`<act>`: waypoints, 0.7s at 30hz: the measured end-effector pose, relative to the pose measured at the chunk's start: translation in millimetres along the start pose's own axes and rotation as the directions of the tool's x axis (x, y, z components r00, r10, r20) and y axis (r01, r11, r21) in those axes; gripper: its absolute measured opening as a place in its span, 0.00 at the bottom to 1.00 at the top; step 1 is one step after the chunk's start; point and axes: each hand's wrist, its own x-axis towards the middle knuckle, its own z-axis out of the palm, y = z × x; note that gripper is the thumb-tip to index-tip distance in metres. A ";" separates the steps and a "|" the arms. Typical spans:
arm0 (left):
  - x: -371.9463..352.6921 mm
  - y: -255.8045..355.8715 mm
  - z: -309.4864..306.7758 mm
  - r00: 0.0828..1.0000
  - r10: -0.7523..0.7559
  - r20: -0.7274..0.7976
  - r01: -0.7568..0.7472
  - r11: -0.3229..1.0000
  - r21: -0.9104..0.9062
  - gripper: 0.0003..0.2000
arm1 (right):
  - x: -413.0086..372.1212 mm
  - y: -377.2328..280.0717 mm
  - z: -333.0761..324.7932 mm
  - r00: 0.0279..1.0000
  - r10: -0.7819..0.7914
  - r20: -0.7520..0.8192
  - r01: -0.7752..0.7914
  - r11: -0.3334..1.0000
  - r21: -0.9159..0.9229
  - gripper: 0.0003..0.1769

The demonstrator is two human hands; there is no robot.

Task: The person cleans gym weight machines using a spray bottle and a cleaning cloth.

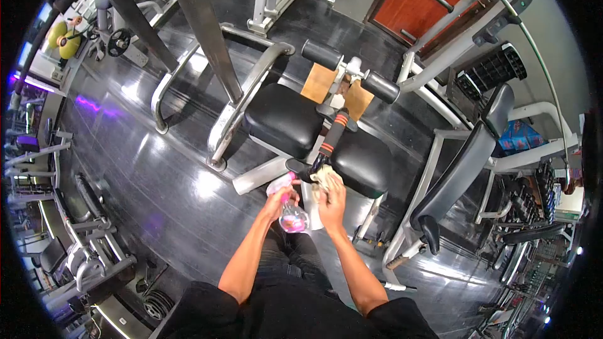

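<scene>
My left hand (278, 203) is wrapped round the neck of a clear spray bottle (293, 220) with a pink and white trigger head. Pink shows in the lower part of the bottle. In my right hand (333, 203) is a crumpled cream cloth (325, 179), pressed against the near end of a black handle bar (335, 133) with orange rings. The bar lies across a gym machine, between two black padded seats, the left seat (282, 119) and the right seat (362, 160). My fingertips are partly hidden by the cloth.
Beyond the seats are black foam rollers (380, 86) and wooden plates (318, 83). A curved metal frame (242, 97) rises at the left. To the right stands a black padded bench (449, 179). Other gym machines (88, 254) surround the dark floor.
</scene>
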 end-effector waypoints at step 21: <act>28.9 7.2 3.9 0.997 -0.042 0.067 0.051 0.990 -0.133 0.28 | -0.2 10.1 -53.2 0.906 -0.011 0.424 0.187 0.908 -0.375 0.17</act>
